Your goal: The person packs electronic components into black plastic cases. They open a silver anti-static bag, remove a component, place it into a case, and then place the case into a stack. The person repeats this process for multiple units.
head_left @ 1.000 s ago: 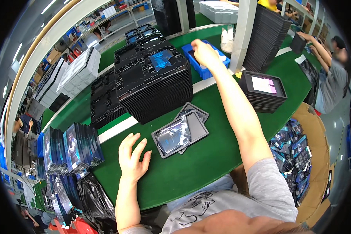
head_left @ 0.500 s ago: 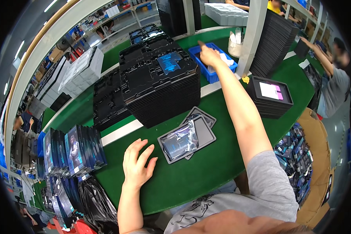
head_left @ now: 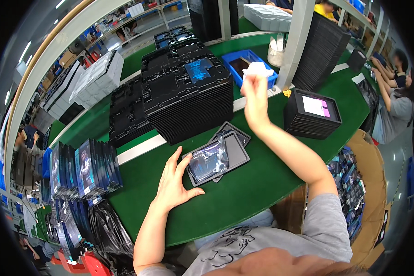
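A dark grey shallow tray [head_left: 238,152] lies on the green table, with a glossy, film-wrapped dark packet [head_left: 209,161] in it. A second grey tray [head_left: 244,138] sits askew beneath it. My left hand [head_left: 172,186] is open at the tray's left edge, thumb and fingers spread; whether a fingertip touches the packet is unclear. My right hand [head_left: 255,103] is raised just in front of a blue bin [head_left: 234,57], its fingers bent and smeared by motion. White crumpled material [head_left: 258,69] shows right behind those fingers; I cannot tell whether they hold it.
Tall stacks of black moulded trays [head_left: 188,115] stand beyond the grey trays. At right is a pile of black trays [head_left: 313,117] topped by a white-and-pink card. Printed boxes [head_left: 89,170] stand at left. A cardboard bin [head_left: 375,184] of boxes is beside me. Co-workers sit at far right.
My right hand has drawn back from the blue bin toward me, its elbow bending. My left hand has moved right, up to the tray's edge, with the thumb spread wider.
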Demonstrator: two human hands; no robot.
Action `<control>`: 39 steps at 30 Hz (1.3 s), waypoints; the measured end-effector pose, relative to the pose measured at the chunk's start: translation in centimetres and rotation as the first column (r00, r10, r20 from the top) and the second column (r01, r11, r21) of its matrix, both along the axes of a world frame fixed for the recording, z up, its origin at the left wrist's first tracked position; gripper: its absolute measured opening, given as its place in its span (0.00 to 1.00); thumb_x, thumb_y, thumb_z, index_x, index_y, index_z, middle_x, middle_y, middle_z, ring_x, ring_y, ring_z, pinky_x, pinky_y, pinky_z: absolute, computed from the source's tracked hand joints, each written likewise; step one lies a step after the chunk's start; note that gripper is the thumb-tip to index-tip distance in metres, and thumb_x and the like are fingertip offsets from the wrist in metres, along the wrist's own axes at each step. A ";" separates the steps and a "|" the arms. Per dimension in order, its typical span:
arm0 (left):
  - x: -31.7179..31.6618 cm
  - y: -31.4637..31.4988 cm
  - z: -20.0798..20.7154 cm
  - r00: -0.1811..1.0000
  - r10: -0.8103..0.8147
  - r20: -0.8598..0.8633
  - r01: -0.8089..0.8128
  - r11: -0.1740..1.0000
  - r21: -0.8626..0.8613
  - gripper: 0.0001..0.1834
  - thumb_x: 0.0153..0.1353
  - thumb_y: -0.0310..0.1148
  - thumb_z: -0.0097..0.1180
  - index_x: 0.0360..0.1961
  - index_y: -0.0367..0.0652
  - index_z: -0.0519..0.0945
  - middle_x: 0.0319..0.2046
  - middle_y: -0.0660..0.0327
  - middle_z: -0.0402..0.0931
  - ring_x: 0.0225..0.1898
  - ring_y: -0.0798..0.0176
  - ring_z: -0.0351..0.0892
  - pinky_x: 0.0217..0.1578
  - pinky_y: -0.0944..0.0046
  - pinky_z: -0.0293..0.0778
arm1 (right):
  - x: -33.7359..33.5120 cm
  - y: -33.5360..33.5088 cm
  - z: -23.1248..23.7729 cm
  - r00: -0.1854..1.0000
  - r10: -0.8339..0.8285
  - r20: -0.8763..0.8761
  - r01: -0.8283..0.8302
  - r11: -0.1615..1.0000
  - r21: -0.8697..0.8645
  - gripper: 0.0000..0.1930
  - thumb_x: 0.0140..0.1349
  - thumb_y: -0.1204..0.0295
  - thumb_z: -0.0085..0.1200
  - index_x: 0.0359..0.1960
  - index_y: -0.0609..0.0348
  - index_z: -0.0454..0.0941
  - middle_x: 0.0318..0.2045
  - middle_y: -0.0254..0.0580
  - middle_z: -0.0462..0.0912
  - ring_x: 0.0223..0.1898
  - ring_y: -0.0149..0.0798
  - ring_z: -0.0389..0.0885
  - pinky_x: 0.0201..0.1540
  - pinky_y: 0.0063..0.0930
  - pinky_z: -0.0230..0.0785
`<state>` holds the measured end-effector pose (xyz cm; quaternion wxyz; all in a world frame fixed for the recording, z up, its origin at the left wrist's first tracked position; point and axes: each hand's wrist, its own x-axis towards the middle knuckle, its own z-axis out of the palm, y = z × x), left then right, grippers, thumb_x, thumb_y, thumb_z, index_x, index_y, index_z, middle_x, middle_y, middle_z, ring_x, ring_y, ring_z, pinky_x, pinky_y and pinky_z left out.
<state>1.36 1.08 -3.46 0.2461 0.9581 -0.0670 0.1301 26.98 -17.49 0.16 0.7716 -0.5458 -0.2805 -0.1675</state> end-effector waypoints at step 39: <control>-0.3 -3.1 3.4 0.944 0.081 0.321 -0.184 0.935 0.303 0.39 0.32 0.38 0.75 0.54 0.53 0.79 0.59 0.43 0.65 0.54 0.40 0.69 0.53 0.45 0.66 | -9.4 -2.9 0.9 0.950 0.285 -0.127 -0.226 0.348 -0.910 0.26 0.56 0.42 0.60 0.36 0.55 0.79 0.26 0.38 0.79 0.30 0.39 0.80 0.34 0.36 0.71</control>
